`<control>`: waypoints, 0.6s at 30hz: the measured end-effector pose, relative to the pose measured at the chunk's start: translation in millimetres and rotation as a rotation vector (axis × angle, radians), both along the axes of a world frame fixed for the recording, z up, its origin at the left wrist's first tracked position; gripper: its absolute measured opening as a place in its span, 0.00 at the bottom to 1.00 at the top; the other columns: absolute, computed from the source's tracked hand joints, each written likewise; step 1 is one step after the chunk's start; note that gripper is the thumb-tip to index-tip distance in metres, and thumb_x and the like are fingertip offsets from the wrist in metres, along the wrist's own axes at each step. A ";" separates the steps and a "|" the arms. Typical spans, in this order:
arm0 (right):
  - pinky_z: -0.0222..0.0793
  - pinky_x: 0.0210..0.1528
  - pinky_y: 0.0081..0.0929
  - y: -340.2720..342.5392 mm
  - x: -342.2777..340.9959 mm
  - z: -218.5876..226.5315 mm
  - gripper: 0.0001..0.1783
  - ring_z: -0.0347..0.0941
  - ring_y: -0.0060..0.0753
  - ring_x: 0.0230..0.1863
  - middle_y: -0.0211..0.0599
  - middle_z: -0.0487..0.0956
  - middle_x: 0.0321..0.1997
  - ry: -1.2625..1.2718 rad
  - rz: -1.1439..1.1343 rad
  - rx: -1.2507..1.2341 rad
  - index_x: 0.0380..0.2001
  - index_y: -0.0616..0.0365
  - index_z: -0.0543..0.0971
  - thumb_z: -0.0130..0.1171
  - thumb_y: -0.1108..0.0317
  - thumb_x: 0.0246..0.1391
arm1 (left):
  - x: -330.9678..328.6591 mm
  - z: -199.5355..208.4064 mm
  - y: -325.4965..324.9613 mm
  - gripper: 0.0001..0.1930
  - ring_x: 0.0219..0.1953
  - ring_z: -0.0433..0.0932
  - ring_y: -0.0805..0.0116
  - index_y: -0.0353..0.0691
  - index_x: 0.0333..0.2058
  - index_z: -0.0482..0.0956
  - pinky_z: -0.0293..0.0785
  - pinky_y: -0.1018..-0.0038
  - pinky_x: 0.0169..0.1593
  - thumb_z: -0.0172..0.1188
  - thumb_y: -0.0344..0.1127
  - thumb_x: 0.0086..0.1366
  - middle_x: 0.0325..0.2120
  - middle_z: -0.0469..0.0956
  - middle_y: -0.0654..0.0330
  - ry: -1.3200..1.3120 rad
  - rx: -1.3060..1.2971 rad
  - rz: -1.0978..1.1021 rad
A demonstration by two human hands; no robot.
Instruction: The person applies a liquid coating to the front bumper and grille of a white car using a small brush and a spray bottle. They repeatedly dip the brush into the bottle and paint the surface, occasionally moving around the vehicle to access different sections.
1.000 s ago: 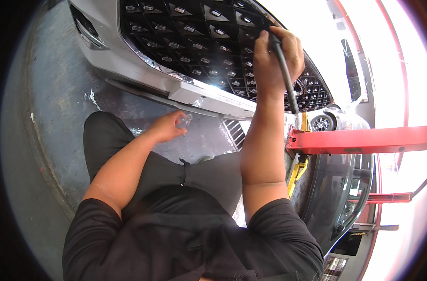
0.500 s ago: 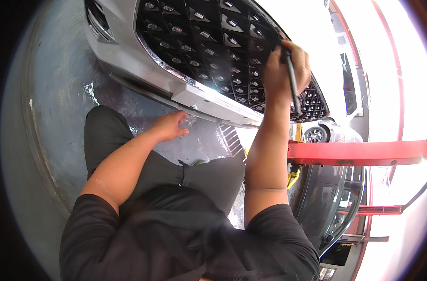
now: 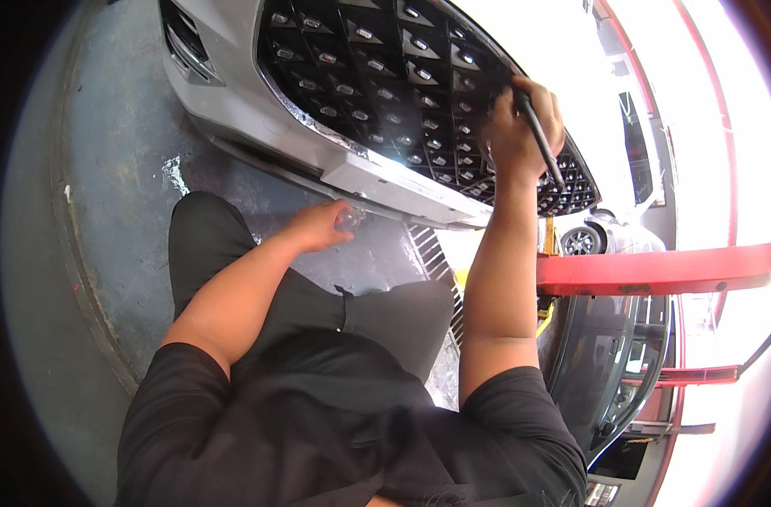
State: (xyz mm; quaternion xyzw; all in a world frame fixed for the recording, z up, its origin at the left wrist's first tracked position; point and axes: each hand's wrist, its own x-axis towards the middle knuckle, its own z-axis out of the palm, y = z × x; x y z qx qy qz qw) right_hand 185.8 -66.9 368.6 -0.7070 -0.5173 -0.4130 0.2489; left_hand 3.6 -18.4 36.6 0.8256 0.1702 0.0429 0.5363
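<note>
My right hand (image 3: pixel 517 145) is raised at the car's black grille (image 3: pixel 385 84). It is closed around a slender black-handled tool (image 3: pixel 543 142), whose handle slants down to the right; the working end is hidden by the hand and the dark grille. Several small silver inserts dot the grille. Lower and to the left, my left hand (image 3: pixel 316 226) is curled around a small clear object (image 3: pixel 350 218), perhaps a cup, in front of the silver bumper (image 3: pixel 411 196). The bumper is apart from the left hand.
A red lift arm (image 3: pixel 656 270) juts in from the right. Beyond it stands a dark car (image 3: pixel 592 355), and farther back a light car with a black wheel (image 3: pixel 581 241). A floor grate (image 3: pixel 432 253) lies below the bumper on the grey floor (image 3: pixel 123 186).
The whole view has shifted slightly, so the car and both arms appear farther right. The black tool in my right hand has tilted, its lower end swinging right. Both hands keep their hold.
</note>
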 end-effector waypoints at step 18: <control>0.81 0.43 0.39 -11.9 5.9 -5.3 0.09 0.85 0.46 0.39 0.41 0.86 0.40 0.037 0.019 0.002 0.39 0.54 0.85 0.69 0.72 0.53 | -1.5 -9.7 1.5 0.33 0.56 0.82 0.50 0.44 0.61 0.75 0.78 0.57 0.57 0.74 0.49 0.61 0.52 0.83 0.52 0.015 0.026 -0.001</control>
